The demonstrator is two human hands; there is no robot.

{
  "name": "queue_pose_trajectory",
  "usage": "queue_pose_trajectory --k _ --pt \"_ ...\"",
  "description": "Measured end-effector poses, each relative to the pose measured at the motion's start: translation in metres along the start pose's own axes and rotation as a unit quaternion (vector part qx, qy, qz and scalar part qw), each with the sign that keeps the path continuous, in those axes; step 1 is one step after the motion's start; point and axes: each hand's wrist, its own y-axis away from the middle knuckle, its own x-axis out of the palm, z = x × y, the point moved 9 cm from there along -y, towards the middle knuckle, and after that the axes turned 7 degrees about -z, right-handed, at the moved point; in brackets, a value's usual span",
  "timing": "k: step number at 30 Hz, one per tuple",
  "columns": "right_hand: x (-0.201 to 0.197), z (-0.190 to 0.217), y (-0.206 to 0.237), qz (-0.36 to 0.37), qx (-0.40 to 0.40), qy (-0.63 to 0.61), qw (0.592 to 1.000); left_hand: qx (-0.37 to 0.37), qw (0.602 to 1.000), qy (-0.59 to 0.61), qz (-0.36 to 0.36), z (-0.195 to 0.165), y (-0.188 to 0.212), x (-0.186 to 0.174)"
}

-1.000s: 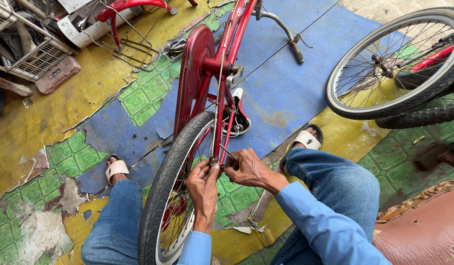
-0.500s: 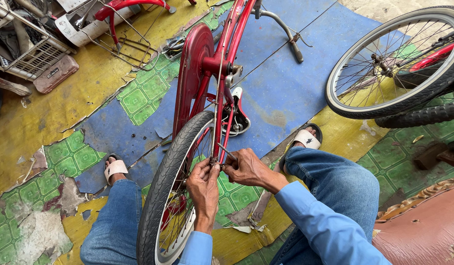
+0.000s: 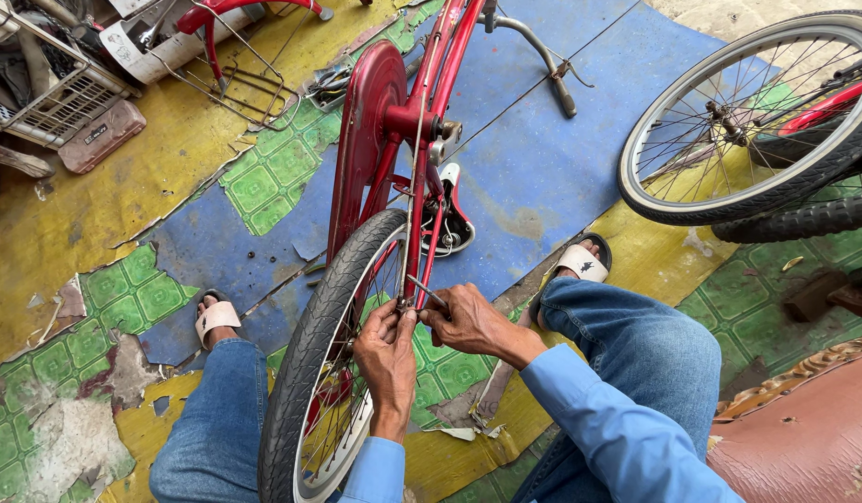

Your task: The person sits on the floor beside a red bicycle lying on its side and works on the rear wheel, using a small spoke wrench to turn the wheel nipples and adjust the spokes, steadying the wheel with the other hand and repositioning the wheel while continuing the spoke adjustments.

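1. Red bicycle [image 3: 393, 140] stands upside down at centre, its wheel [image 3: 324, 345] near, between the person's knees.
2. Left hand [image 3: 386, 359] is closed on the red frame stays beside the tyre, fingers pinched.
3. Right hand [image 3: 468, 321] grips a thin metal tool [image 3: 423, 289], tip at the stays, touching left-hand fingers.
4. Second wheel [image 3: 747, 112] is far right, well apart.
5. Wire basket [image 3: 49, 84] is far left.

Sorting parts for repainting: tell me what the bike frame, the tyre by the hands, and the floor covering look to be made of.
Bike frame: painted metal by the look, glossy red tubes with worn patches.
Tyre: black rubber, matte, fine tread ribs.
Floor covering: probably thin vinyl sheet, blue, yellow and green layers peeling and torn.
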Motion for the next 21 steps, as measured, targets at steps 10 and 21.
queue_pose_trajectory --k 10,21 --pt "0.004 0.000 -0.003 0.000 0.020 0.004 1.000 0.014 0.999 0.051 -0.004 -0.001 -0.001 0.001" --pt "-0.001 0.011 -0.003 -0.028 -0.029 0.003 0.999 0.009 0.999 0.032 -0.015 -0.002 -0.001 0.002"
